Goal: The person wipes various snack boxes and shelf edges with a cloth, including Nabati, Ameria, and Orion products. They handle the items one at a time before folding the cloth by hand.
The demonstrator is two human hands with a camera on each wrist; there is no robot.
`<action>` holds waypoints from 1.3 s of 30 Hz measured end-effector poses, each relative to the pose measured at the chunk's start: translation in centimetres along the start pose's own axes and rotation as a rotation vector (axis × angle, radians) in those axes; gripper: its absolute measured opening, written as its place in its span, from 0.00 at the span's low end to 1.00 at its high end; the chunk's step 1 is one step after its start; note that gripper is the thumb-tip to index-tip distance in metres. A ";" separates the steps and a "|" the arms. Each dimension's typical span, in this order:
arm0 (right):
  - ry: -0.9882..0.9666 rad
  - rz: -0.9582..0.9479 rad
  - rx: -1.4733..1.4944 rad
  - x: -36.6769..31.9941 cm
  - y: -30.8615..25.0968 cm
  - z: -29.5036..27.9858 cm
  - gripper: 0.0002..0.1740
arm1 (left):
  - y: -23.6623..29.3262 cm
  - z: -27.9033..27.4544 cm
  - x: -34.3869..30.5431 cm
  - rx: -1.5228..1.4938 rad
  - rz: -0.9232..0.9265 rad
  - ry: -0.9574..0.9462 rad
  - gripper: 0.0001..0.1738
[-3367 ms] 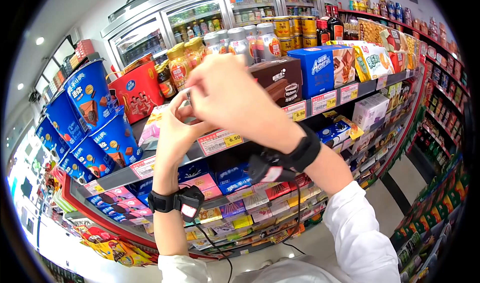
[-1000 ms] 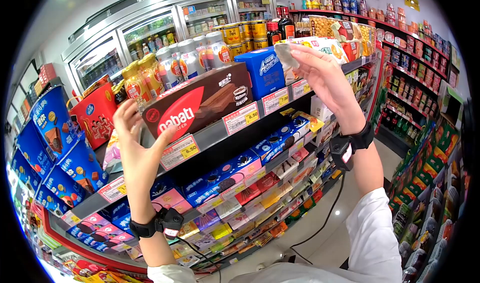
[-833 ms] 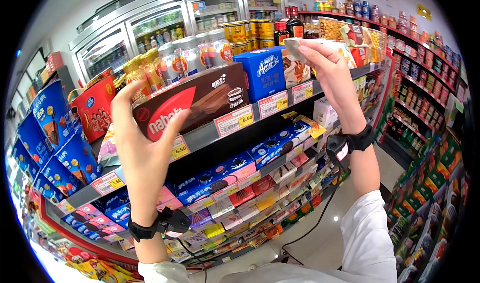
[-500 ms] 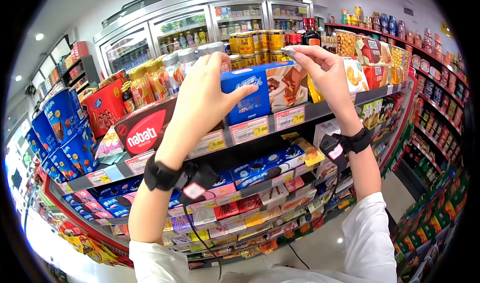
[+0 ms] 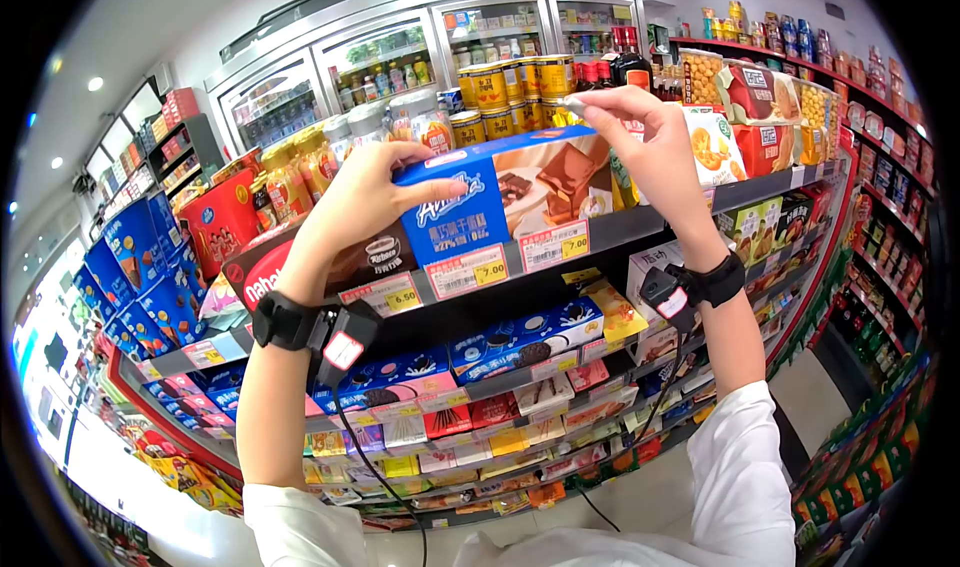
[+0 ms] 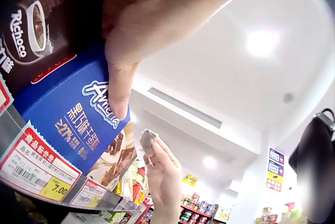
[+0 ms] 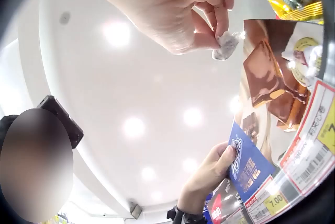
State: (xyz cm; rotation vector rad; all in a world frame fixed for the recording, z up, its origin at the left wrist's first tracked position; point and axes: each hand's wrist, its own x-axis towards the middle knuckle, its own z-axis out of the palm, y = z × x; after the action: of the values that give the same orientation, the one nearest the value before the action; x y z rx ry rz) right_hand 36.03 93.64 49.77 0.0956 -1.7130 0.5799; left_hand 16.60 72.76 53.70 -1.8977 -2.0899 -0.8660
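In the head view my left hand (image 5: 355,202) grips the left end of a blue snack box (image 5: 455,227) with a chocolate picture on its front. The thumb lies on the front face, and the fingers reach over the top edge. Beside it on the shelf stands a dark brown Nabati wafer box (image 5: 385,257), partly hidden by the hand and wrist. Above the blue box's right end, my right hand (image 5: 655,152) pinches a small crumpled greyish piece between thumb and fingertips. The right wrist view shows this crumpled piece (image 7: 226,46) close up; it looks thin and soft.
Price tags (image 5: 465,274) line the shelf edge. Behind the boxes stand jars (image 5: 420,117) and yellow cans (image 5: 490,87). Blue buckets (image 5: 125,252) are stacked at the left, with snack packs (image 5: 712,147) at the right. Wrist-camera cables hang below my arms.
My hands, earlier together, have moved apart, the right one holding the greyish piece. The left hand has moved rightward from the Nabati box and taken hold of the blue box.
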 end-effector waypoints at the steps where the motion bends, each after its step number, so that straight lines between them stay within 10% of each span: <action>1: 0.005 -0.028 -0.063 0.1 -0.1 0.0 0.08 | -0.1 0.0 -0.2 -0.032 0.001 0.003 0.27; 13: -0.016 -0.035 -0.327 -2.1 -4.3 5.4 0.07 | 0.0 0.1 -0.3 0.149 -0.027 0.013 0.28; 19: 0.152 -0.400 -0.276 -4.2 -5.6 13.2 0.13 | -2.3 0.4 -0.3 0.069 0.191 0.156 0.23; 31: 0.354 -0.214 -0.525 -4.4 0.9 2.5 0.11 | -0.3 -0.3 -0.4 0.083 0.018 -0.016 0.30; 39: 0.226 -0.362 -0.365 -4.3 -3.1 10.4 0.12 | -0.6 0.0 -0.2 0.094 0.082 0.011 0.28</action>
State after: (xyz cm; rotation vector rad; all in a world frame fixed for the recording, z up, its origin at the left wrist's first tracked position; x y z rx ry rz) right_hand 28.89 85.45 45.62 0.0743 -1.5076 0.0048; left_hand 16.03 72.52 53.44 -1.9108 -1.9937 -0.7448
